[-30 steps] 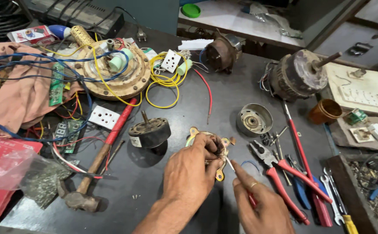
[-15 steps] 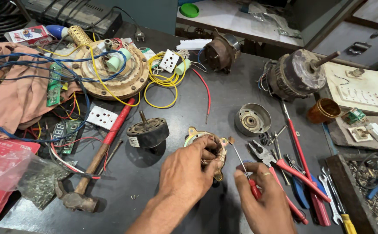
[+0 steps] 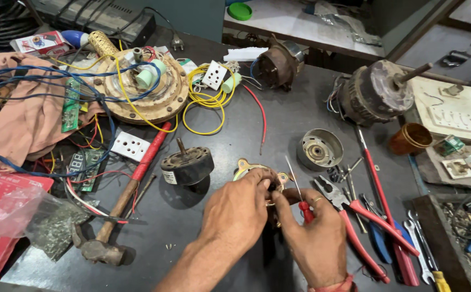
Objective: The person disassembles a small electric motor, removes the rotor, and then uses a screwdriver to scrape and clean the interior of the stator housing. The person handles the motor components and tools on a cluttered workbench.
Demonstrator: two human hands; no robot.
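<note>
Right now my left hand [image 3: 238, 211] is curled over a small brass-coloured motor plate [image 3: 244, 166] near the front middle of the dark workbench [image 3: 295, 119], fingers closed on it, so only its upper edge shows past my knuckles. My right hand [image 3: 316, 238] is wrapped shut around one red-handled screwdriver [image 3: 299, 193], whose thin shaft sticks up and away from me just beside the plate; I cannot tell where its tip rests.

Counting what lies around: one black round motor [image 3: 186, 165] with an upright shaft sits just left of my left hand. One open silver motor cap [image 3: 319, 149] lies to the right. One pair of red-handled pliers [image 3: 349, 216] rests beside my right hand, touching a long red-handled tool [image 3: 378, 194]. One hammer [image 3: 122, 205] with a red and wooden handle lies at the left. I see two white socket plates [image 3: 130, 146], the second one [image 3: 214, 74] among the yellow wires [image 3: 203, 100]. Two larger rusty motors [image 3: 373, 92] stand at the back, the other [image 3: 278, 62] further left.
</note>
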